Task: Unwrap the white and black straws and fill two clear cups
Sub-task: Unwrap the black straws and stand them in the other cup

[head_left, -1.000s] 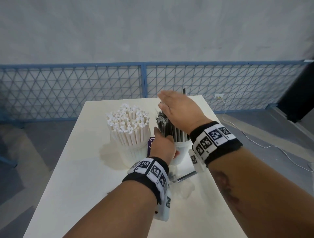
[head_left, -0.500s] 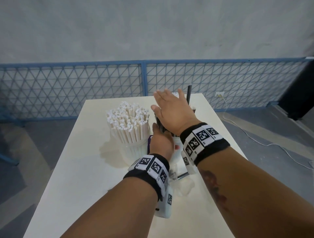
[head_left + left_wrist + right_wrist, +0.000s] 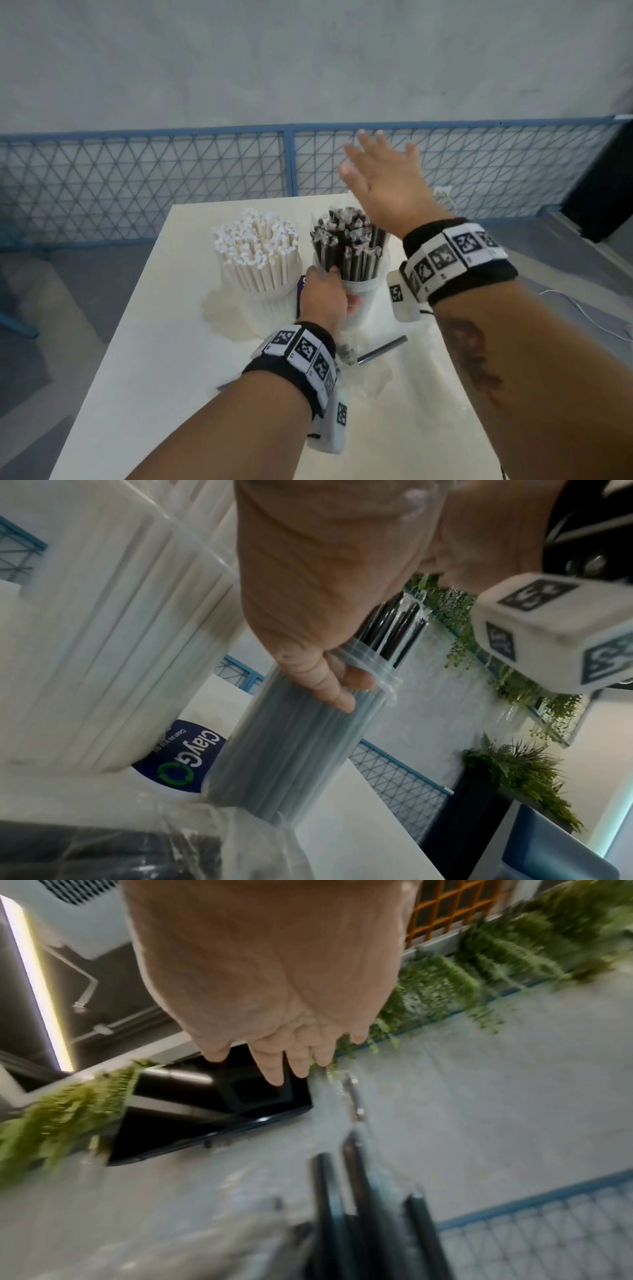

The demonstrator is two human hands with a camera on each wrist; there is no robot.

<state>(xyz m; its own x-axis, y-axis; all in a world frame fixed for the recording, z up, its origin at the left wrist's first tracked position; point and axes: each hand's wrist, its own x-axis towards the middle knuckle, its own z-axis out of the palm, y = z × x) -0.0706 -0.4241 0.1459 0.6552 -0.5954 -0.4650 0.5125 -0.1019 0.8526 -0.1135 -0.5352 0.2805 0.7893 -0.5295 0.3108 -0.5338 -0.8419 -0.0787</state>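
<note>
Two clear cups stand side by side on the white table (image 3: 144,359). The left cup (image 3: 263,301) is packed with white straws (image 3: 255,246). The right cup (image 3: 359,294) holds black straws (image 3: 349,240), some still in clear wrap. My left hand (image 3: 323,298) grips the right cup by its near side; the left wrist view shows its fingers (image 3: 329,680) curled round the cup's rim (image 3: 373,669). My right hand (image 3: 380,171) hovers above and behind the black straws, fingers straight and spread, holding nothing. One black straw (image 3: 382,349) lies on the table near the cup.
Crumpled clear wrappers (image 3: 366,380) lie on the table in front of the cups. A purple-labelled item (image 3: 181,758) sits between the two cups. A blue mesh fence (image 3: 144,185) runs behind the table, and a white cable (image 3: 582,308) trails on the floor at right.
My right hand has lifted off the tops of the black straws and moved up and away, fingers spread. The left hand has kept its hold on the cup.
</note>
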